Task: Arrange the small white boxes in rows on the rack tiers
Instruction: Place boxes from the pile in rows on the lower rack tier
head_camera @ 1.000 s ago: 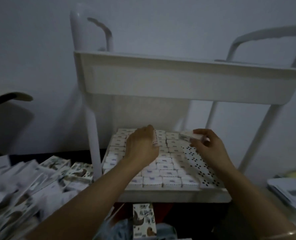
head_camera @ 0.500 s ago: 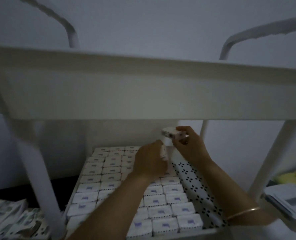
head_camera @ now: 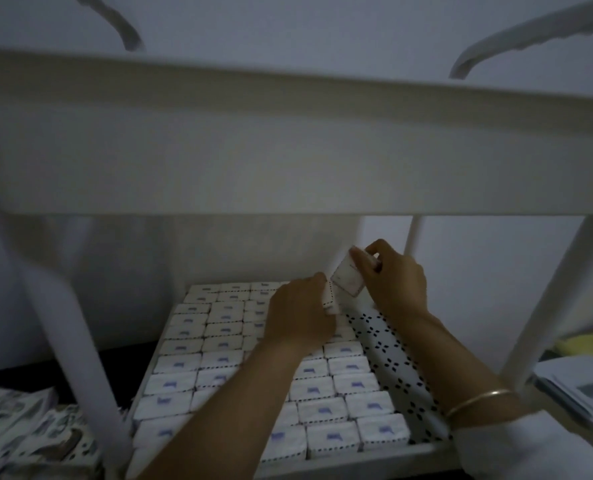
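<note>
Pinching tilted white box [head_camera: 347, 279] at frame centre, right hand [head_camera: 395, 282] is aiming it at bare perforated tier floor [head_camera: 392, 344]; left hand [head_camera: 298, 318] is gripping second box [head_camera: 329, 301] edge-on, probably steadying row end.

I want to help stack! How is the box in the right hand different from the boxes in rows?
The held box is tilted in the air, pinched by the right hand; the rowed boxes lie flat on the tier. The held box is unplaced; the rowed boxes sit packed together. Both are small and white.
</note>
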The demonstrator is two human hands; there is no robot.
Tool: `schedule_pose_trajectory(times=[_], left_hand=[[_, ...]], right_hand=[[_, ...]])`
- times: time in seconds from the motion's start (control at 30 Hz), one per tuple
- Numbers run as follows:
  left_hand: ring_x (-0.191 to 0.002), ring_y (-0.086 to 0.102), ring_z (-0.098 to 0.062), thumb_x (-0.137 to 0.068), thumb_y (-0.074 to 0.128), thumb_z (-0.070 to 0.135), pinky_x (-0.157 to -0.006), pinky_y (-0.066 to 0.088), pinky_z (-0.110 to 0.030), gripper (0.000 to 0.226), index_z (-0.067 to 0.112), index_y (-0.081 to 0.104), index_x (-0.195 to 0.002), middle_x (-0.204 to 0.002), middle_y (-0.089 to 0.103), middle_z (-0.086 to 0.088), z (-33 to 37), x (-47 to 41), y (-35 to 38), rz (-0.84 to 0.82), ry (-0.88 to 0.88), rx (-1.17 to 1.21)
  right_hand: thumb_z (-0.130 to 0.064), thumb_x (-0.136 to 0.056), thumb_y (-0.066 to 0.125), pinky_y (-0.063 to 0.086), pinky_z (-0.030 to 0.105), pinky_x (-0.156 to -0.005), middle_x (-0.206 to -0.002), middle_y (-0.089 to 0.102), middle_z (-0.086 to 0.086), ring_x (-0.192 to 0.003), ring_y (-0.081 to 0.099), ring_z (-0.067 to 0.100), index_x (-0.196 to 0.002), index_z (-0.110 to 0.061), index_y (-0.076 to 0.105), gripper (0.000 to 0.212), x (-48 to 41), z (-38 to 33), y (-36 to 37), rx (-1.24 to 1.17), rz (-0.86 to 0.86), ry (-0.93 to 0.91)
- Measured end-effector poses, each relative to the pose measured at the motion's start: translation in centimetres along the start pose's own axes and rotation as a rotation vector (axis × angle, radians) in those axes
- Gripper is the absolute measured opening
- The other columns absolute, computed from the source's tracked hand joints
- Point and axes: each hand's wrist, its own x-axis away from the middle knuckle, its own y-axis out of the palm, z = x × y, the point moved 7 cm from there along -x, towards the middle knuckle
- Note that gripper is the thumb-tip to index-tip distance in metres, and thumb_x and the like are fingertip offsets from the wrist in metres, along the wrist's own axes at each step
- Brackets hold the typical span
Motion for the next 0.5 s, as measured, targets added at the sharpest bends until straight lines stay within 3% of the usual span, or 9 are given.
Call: schedule_pose_trajectory(times=[0.1, 0.2, 0.27, 0.37, 0.43, 0.5], left_hand=[[-0.072, 0.047, -0.015, -0.079, 0.057, 0.014, -0.058, 0.031, -0.026, 0.015, 0.020, 0.043, -0.080, -0.073, 0.044, 0.007, -0.1, 0.0, 0.0, 0.012, -0.008, 0.012], [-0.070, 0.048, -0.014, -0.078, 0.059, 0.013, -0.054, 0.031, -0.025, 0.014, 0.018, 0.046, -0.077, -0.071, 0.044, 0.007, -0.2, 0.0, -0.1, 0.032, -0.005, 0.017], [-0.072, 0.048, -0.012, -0.079, 0.059, 0.014, -0.053, 0.030, -0.022, 0.014, 0.021, 0.047, -0.078, -0.075, 0.050, 0.007, -0.2, 0.1, 0.0, 0.022, -0.008, 0.033], [-0.074, 0.048, -0.011, -0.082, 0.058, 0.019, -0.061, 0.033, -0.022, 0.015, 0.027, 0.046, -0.086, -0.085, 0.058, 0.007, -0.4, 0.1, -0.2, 0.012, -0.027, 0.041], [-0.074, 0.050, -0.012, -0.082, 0.058, 0.021, -0.061, 0.034, -0.023, 0.013, 0.027, 0.047, -0.086, -0.084, 0.059, 0.007, -0.4, 0.2, -0.3, 0.021, -0.028, 0.024], [-0.075, 0.055, -0.014, -0.082, 0.059, 0.023, -0.062, 0.036, -0.025, 0.010, 0.025, 0.049, -0.086, -0.086, 0.063, 0.006, -0.3, 0.4, -0.5, 0.023, -0.027, 0.023]], right_hand=[[-0.054, -0.091, 0.052, 0.042, 0.027, -0.057, -0.075, 0.061, -0.004, -0.068, 0.057, 0.015, -0.086, -0.017, 0.058, 0.038, -1.5, -0.5, 0.5, -0.009, -0.019, 0.110], [-0.035, -0.093, 0.052, 0.051, 0.032, -0.057, -0.076, 0.063, 0.003, -0.066, 0.063, 0.021, -0.101, -0.018, 0.052, 0.018, -2.3, -0.4, 2.1, -0.295, -0.103, 0.262], [-0.025, -0.094, 0.050, 0.053, 0.032, -0.053, -0.076, 0.067, 0.004, -0.059, 0.066, 0.022, -0.100, -0.024, 0.054, 0.008, -1.8, 0.1, 2.9, -0.386, -0.099, 0.314], [-0.029, -0.095, 0.055, 0.050, 0.024, -0.046, -0.070, 0.068, 0.000, -0.048, 0.063, 0.015, -0.088, -0.022, 0.063, 0.013, -1.0, 0.5, 3.8, -0.424, -0.140, 0.363], [-0.035, -0.092, 0.062, 0.057, 0.028, -0.054, -0.067, 0.069, 0.003, -0.049, 0.066, 0.016, -0.086, -0.016, 0.065, 0.021, -0.9, 0.6, 4.2, -0.512, -0.204, 0.405], [-0.022, -0.089, 0.068, 0.061, 0.033, -0.064, -0.076, 0.070, 0.012, -0.063, 0.070, 0.022, -0.085, -0.007, 0.068, 0.015, -0.6, 0.3, 4.6, -0.754, -0.303, 0.494]])
